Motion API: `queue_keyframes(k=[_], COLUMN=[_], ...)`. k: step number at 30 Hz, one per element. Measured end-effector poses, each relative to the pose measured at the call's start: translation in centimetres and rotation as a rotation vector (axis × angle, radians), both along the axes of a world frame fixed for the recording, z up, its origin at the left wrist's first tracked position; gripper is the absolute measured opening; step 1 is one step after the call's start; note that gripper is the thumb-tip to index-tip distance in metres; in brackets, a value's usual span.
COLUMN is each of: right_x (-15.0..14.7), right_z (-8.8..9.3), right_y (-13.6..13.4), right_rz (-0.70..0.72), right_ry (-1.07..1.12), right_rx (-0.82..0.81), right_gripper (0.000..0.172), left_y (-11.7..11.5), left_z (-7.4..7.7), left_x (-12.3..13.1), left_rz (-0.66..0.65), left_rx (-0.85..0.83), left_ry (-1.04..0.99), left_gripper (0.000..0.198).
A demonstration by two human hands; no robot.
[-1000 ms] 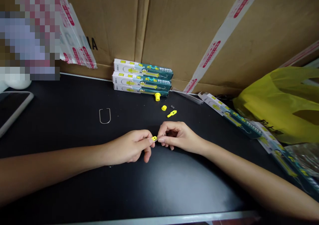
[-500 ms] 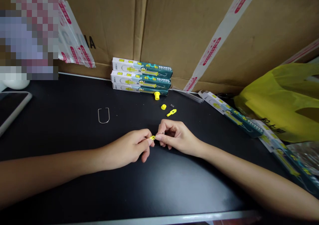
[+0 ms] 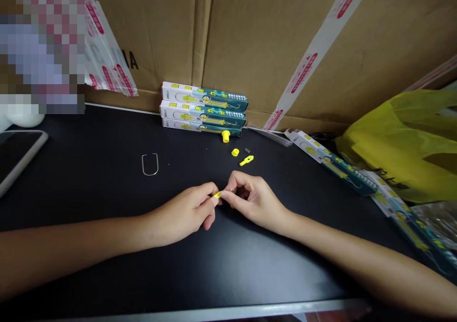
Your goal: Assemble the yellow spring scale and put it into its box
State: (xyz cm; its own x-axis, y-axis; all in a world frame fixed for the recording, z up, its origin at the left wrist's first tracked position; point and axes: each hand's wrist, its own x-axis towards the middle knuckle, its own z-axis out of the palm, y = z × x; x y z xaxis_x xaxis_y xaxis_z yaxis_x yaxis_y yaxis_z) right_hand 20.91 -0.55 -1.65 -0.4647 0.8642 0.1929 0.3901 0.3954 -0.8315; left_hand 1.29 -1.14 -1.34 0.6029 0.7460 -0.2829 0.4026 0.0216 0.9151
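Observation:
Between thumb and index finger, my left hand (image 3: 193,208) pinches a small yellow plastic piece (image 3: 216,195), mostly covered by the fingers. My right hand (image 3: 252,196) meets it from the right, its fingertips closed on a thin curved metal wire (image 3: 230,190) against the yellow piece's end. How the two parts join is hidden by the fingers. Beyond my hands lie a yellow plastic pointer-like part (image 3: 246,160), a small spring (image 3: 247,150), a small yellow cap (image 3: 235,152) and a larger yellow cap (image 3: 225,136). A U-shaped wire handle (image 3: 150,164) lies to the left.
Several printed spring-scale boxes (image 3: 203,110) are stacked against the cardboard (image 3: 250,36) at the back. Further boxes (image 3: 333,162) lie at the right beside a yellow plastic bag (image 3: 400,146). A phone-like device (image 3: 21,158) rests at the left of the black table (image 3: 228,279).
My right fingertips have moved slightly left over the yellow piece, covering more of it; its hole no longer shows. The loose parts lie where they were.

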Motion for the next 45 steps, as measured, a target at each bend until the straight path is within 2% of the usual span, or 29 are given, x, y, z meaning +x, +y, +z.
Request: queue_keyframes(k=[3, 9, 12, 15, 16, 20, 23, 26, 29, 33, 37, 41, 45], right_x=[-0.1, 0.4, 0.9, 1.1, 1.0, 0.5, 0.2, 0.2, 0.2, 0.1, -0.3, -1.1, -1.5], right_z=[0.2, 0.0, 0.0, -0.3, -0.4, -1.1, -1.1, -0.9, -0.6, -0.5, -0.5, -0.4, -0.4], right_y=[-0.6, -1.1, -0.8, -0.4, -0.2, 0.1, 0.1, 0.1, 0.1, 0.5, 0.3, -0.7, -1.4], right_rz=[-0.002, 0.059, 0.129, 0.161, 0.156, 0.166, 0.223, 0.208, 0.071, -0.04, -0.005, 0.045, 0.078], right_ry=[-0.12, -0.401, -0.462, -0.398, -0.359, -0.23, -0.215, -0.102, 0.046, 0.208, 0.242, 0.246, 0.223], right_rx=[0.22, 0.676, 0.786, 0.833, 0.825, 0.754, 0.703, 0.528, 0.222, -0.094, -0.213, -0.242, -0.227], right_gripper=[0.019, 0.026, 0.021, 0.008, 0.008, 0.026, 0.019, 0.016, 0.02, 0.031, 0.035, 0.033, 0.03], left_y=[-0.3, -1.4, -1.3, -1.0, -0.8, -0.7, -0.5, 0.6, 2.1, 3.2, 2.9, 2.4, 2.2], left_z=[0.2, 1.1, 1.5, 1.9, 2.0, 2.2, 2.1, 2.6, 3.8, 5.1, 4.0, 2.3, 1.7], left_x=[-0.1, -0.2, -0.3, -0.5, -0.6, -0.8, -0.7, -0.7, -0.9, -1.1, -0.9, -0.5, -0.4], left_rz=[-0.006, 0.01, 0.017, 0.001, -0.013, -0.097, -0.115, 0.047, 0.249, 0.393, 0.353, 0.291, 0.242], left_rx=[0.07, 0.232, 0.289, 0.335, 0.347, 0.359, 0.242, 0.041, -0.146, -0.159, -0.089, -0.108, -0.059], left_ry=[0.001, 0.046, 0.099, 0.139, 0.151, 0.145, 0.035, -0.095, -0.294, -0.512, -0.581, -0.532, -0.398], left_gripper=[0.018, 0.04, 0.044, 0.05, 0.052, 0.06, 0.064, 0.062, 0.06, 0.05, 0.025, 0.023, 0.025])
